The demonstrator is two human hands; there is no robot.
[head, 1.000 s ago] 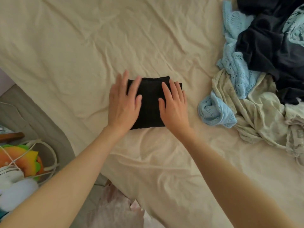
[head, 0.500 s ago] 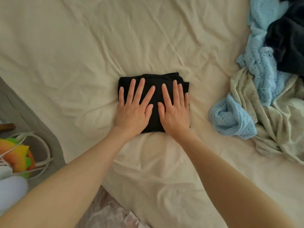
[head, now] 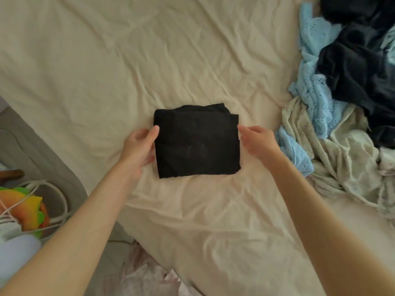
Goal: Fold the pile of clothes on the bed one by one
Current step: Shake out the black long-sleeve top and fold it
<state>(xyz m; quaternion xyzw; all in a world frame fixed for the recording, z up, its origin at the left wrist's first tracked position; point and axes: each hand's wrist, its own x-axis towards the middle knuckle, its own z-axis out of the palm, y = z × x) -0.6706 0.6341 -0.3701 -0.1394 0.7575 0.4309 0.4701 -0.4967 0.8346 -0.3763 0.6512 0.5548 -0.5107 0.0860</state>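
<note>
Garment [head: 197,142], black, folded into neat rectangle on bed [head: 106,71].

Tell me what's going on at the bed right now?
A person is folding clothes. A black garment lies folded into a compact rectangle on the cream sheet. The left hand and right hand sit at its left and right edges, fingers curled there; whether they grip it is unclear. The unfolded pile waits on the right.
</note>
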